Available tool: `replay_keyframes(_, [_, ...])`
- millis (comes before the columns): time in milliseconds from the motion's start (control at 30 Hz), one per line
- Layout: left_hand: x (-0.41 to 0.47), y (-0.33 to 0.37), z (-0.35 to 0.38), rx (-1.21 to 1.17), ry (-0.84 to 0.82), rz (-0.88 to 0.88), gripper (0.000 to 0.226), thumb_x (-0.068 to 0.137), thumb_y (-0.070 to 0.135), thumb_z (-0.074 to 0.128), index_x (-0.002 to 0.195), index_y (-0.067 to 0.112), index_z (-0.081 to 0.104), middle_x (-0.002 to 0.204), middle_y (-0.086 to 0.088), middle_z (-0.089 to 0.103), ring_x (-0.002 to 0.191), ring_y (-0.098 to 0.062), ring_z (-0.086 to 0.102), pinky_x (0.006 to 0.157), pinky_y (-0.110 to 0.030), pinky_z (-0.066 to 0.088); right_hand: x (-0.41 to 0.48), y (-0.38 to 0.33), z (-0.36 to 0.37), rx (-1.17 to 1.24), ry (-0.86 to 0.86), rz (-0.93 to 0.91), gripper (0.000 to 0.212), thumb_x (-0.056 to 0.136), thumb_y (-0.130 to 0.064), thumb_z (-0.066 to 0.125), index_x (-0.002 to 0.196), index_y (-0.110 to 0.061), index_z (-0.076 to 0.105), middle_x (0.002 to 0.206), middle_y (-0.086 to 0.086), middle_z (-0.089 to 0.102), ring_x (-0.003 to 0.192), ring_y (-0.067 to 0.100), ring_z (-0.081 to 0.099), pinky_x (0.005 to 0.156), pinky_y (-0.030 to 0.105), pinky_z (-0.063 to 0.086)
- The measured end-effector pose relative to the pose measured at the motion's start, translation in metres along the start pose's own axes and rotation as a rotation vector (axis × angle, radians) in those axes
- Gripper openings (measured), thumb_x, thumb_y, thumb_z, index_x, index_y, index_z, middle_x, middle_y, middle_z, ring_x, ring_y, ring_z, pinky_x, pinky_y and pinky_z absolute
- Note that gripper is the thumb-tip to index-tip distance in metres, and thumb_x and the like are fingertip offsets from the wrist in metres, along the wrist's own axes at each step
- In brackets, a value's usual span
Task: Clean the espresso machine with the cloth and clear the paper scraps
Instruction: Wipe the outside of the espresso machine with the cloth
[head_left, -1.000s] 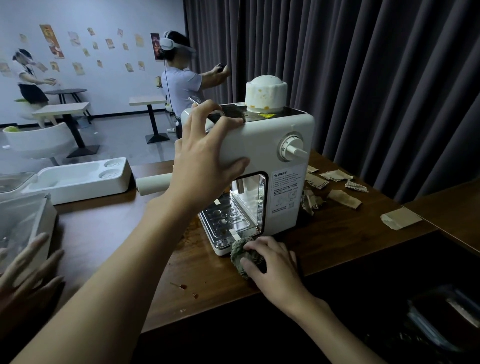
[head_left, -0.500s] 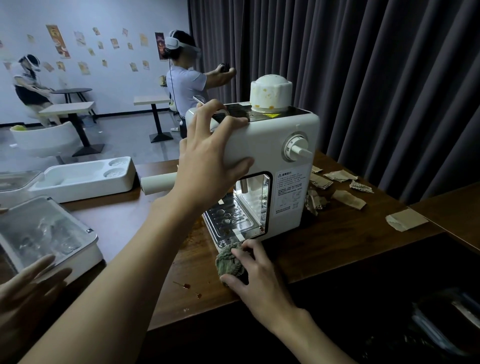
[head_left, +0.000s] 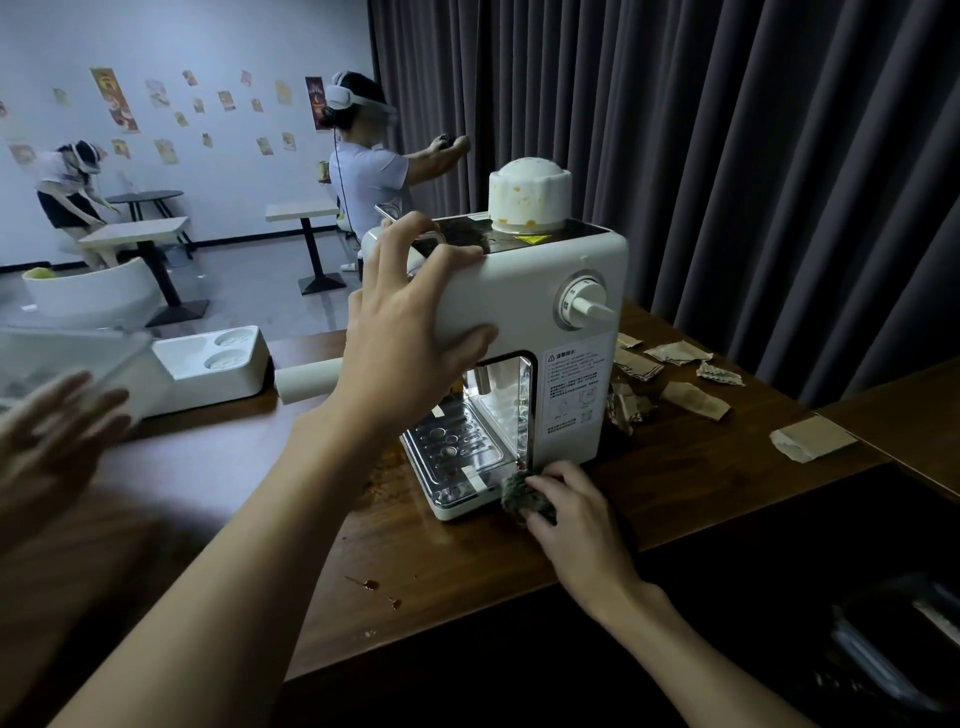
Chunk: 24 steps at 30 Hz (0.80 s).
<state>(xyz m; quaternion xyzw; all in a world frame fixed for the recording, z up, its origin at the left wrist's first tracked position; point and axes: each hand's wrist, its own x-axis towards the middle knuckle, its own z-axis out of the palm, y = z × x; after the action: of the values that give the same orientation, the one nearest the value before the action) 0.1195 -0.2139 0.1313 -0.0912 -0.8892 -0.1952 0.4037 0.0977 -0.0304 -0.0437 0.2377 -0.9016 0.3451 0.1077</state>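
Espresso machine (head_left: 540, 291), white, being steadied on a wooden counter (head_left: 467, 561).
Its top edge is being gripped by the left hand (head_left: 410, 332), fingers curled over it. A dark cloth (head_left: 522, 499) is being clutched by the right hand (head_left: 571, 504) against the base corner, beside the drip tray (head_left: 457, 457). Paper scraps (head_left: 691, 397) are lying on the counter just beyond the machine.

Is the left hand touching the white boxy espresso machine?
Touching. In the head view the left hand grips the white espresso machine, fingers curled over its top edge, thumb on its side.
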Motion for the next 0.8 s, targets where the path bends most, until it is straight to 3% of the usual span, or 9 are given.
replay_keyframes(100, [0.0,0.0,0.0,0.004,-0.012,-0.003,0.061,0.076,0.039,0.077,0.13,0.033,0.051,0.15,-0.003,0.027,0.136,-0.031,0.038,0.099,-0.058,0.045,0.007,0.017,-0.01,-0.007,0.092,0.061,0.038,0.082,-0.006,0.074,0.119,-0.001,0.066,0.117,0.005,0.056,0.103,0.02,0.059,0.091,0.018,0.041])
replay_keyframes(233, [0.0,-0.001,0.0,0.012,-0.016,-0.009,0.061,0.076,0.041,0.075,0.131,0.034,0.05,0.152,-0.003,0.025,0.136,-0.031,0.037,0.1,-0.058,0.045,0.018,0.037,-0.025,0.044,0.259,0.195,0.038,0.079,-0.003,0.076,0.115,0.0,0.068,0.111,0.007,0.059,0.095,0.013,0.055,0.082,0.018,0.042])
replay_keyframes(467, [0.0,-0.001,0.002,0.001,-0.008,-0.012,0.061,0.074,0.046,0.07,0.129,0.035,0.048,0.151,0.001,0.023,0.138,-0.029,0.035,0.1,-0.057,0.046,0.022,0.029,-0.02,0.226,0.412,0.318,0.034,0.08,-0.006,0.076,0.114,-0.002,0.068,0.111,0.005,0.061,0.099,0.017,0.059,0.083,0.02,0.045])
replay_keyframes(667, [0.0,-0.003,0.002,-0.007,-0.004,0.0,0.06,0.074,0.046,0.071,0.128,0.037,0.047,0.15,0.003,0.022,0.137,-0.031,0.036,0.101,-0.058,0.045,0.013,0.002,-0.006,0.265,0.355,0.122,0.037,0.08,-0.008,0.077,0.116,-0.007,0.068,0.11,-0.001,0.058,0.1,0.012,0.057,0.089,0.022,0.049])
replay_keyframes(800, [0.0,-0.003,0.002,-0.007,0.0,0.009,0.06,0.074,0.045,0.071,0.127,0.038,0.046,0.148,0.007,0.022,0.137,-0.03,0.037,0.102,-0.057,0.045,0.023,0.013,-0.023,0.262,0.445,0.143,0.036,0.08,-0.006,0.076,0.115,-0.006,0.068,0.108,0.001,0.06,0.099,0.012,0.058,0.086,0.017,0.048])
